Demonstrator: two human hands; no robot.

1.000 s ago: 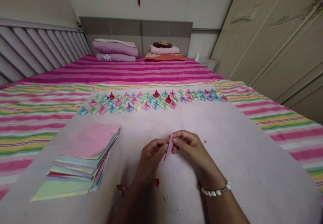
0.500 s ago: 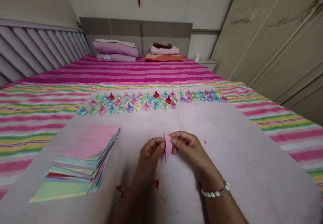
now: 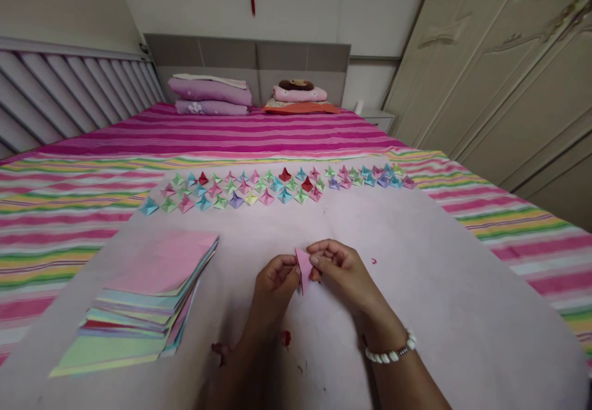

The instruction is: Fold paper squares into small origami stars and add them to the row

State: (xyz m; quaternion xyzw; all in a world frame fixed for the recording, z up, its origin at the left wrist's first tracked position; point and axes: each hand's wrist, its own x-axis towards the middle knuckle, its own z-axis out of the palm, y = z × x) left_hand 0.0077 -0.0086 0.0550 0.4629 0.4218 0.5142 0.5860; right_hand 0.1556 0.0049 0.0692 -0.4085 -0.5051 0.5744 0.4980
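Note:
A small folded piece of pink origami paper (image 3: 303,268) stands between my two hands, over the pale round table top. My left hand (image 3: 276,279) pinches its left side between thumb and fingers. From the other side, my right hand (image 3: 340,269) grips its right edge, thumb toward me; a bracelet of white beads circles that wrist. Left of my hands lies a fanned stack of coloured paper sheets (image 3: 161,262), a pink one on top. Several folded paper boats (image 3: 235,199) in many colours stand in rows along the table's far side.
Red scraps (image 3: 285,338) lie near my left forearm, and a tiny red curl (image 3: 374,261) sits right of my right hand. The table top (image 3: 444,299) rests on a striped bedspread (image 3: 522,225). Folded bedding (image 3: 213,95) is piled by the headboard.
The pink folded paper has tilted, its top leaning left, and shows more of its face. Both hands keep their pinch on it; the view has shifted slightly.

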